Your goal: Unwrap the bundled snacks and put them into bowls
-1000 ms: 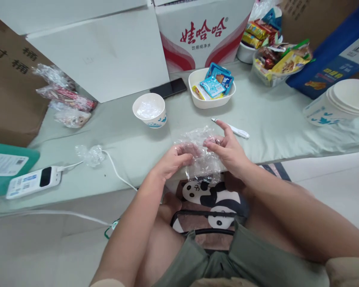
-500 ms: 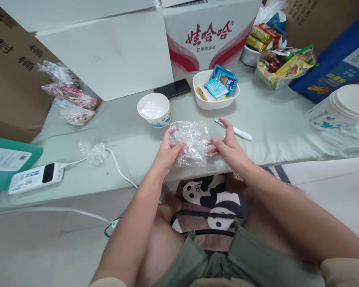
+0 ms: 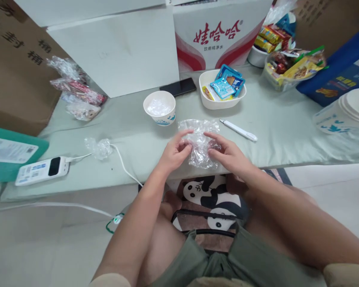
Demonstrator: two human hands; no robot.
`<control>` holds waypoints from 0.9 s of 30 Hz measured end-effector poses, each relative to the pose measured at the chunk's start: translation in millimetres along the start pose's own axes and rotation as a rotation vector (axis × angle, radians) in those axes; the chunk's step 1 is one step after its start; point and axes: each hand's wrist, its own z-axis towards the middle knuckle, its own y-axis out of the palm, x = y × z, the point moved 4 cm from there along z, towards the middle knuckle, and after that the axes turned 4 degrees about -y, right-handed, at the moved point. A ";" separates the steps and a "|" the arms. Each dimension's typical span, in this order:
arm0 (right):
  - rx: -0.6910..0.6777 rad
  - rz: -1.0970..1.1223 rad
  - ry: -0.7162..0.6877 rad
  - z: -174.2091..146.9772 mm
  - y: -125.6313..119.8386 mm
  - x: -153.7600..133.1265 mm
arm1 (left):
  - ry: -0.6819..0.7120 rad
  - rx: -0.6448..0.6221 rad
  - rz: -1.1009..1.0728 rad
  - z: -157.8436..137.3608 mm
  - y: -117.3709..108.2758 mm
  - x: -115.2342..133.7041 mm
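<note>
A crumpled clear plastic bag (image 3: 202, 153) is spread between my two hands near the table's front edge. My left hand (image 3: 176, 152) grips its left side, thumb in front, some fingers curled behind the film, the index finger stretched over the top. On the other side my right hand (image 3: 227, 151) holds the bag in a similar way, its index finger pointing inward and its lower fingers partly covered by shiny film. Just behind stands a paper cup (image 3: 164, 119) with clear plastic in it. A white utility knife (image 3: 238, 130) lies right of the bag.
Behind are a white bowl of snack packets (image 3: 221, 104), a black phone (image 3: 179, 87) and a printed carton (image 3: 208, 59). Stacked paper cups (image 3: 332, 119) stand right. A white power bank (image 3: 42, 171) with a cable and bunched plastic (image 3: 98, 149) lie left.
Both hands have drawn closer together over the bag. The right hand has moved away from the utility knife and its fingers now overlap the bag. The view has shifted slightly.
</note>
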 end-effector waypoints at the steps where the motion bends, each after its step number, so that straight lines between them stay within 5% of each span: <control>1: -0.010 -0.049 -0.005 -0.4 -0.1 1.5 | 0.009 -0.007 0.062 0.0 0.2 0.5; 6: -0.008 -0.450 -0.104 3.3 1.6 10.4 | 0.034 0.003 0.303 1.6 -2.7 -1.6; 10: 0.212 -0.711 -0.367 7.7 4.7 -3.0 | 0.107 0.113 0.501 -0.8 -11.4 -1.2; 13: 0.137 -0.642 -0.470 9.0 16.6 -12.5 | 0.176 0.221 0.411 -5.2 -19.6 4.2; 16: 0.035 -0.488 -0.387 7.7 26.8 -14.1 | 0.165 0.192 0.222 -7.6 -23.0 8.1; 19: 0.169 -0.470 -0.417 6.5 26.6 -24.4 | 0.149 0.223 0.051 -12.4 -32.2 14.9; 23: 0.428 -0.619 -0.611 28.4 25.1 -61.6 | 0.287 0.668 0.144 -37.2 -74.6 34.2; 27: 0.418 -0.855 -0.714 90.7 43.3 -100.2 | 0.256 1.165 0.389 -70.5 -129.0 42.5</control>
